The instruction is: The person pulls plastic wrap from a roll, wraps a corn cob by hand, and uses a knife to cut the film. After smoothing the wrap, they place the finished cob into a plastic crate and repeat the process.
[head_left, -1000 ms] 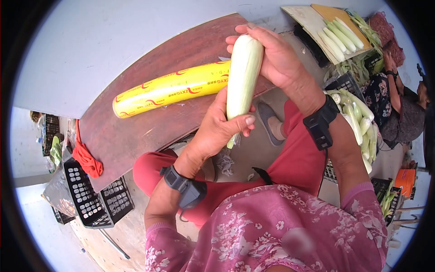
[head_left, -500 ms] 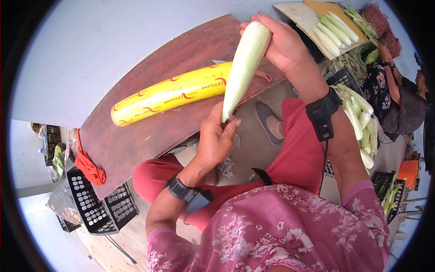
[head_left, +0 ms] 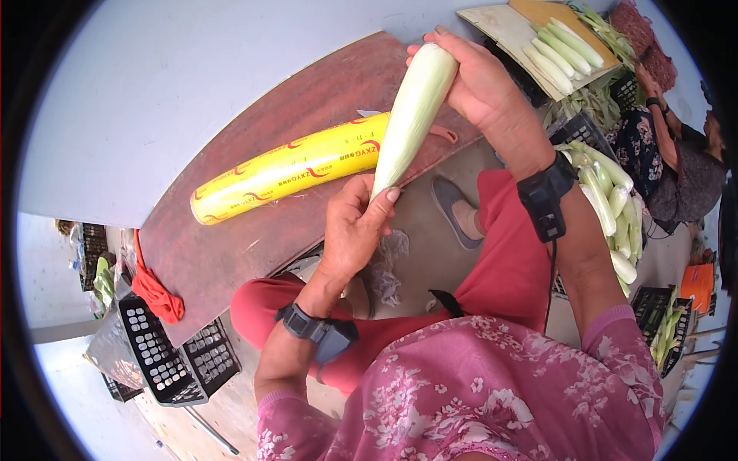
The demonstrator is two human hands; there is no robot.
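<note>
A husked ear of corn (head_left: 417, 107), pale green, is held up slantwise over the table edge. My left hand (head_left: 355, 223) pinches its narrow lower tip between thumb and fingers. Around the broad upper end is my right hand (head_left: 480, 81), its fingers partly behind the ear. Behind the corn, a yellow roll of wrap (head_left: 292, 167) with red print lies on the reddish table (head_left: 231, 238). A pinkish handle (head_left: 443, 134) shows just right of the ear, at the table's edge.
Several ears lie on a board (head_left: 500, 34) at the upper right. More ears fill a crate (head_left: 582, 132) on the right, near a co-worker (head_left: 680, 173). A red cloth (head_left: 157, 296) hangs at the table's left end above black crates (head_left: 157, 361). Crumpled plastic (head_left: 388, 265) is on the floor.
My left hand has shifted slightly left and now covers more of the corn's tip. The view has moved a little; the ear stays between both hands.
</note>
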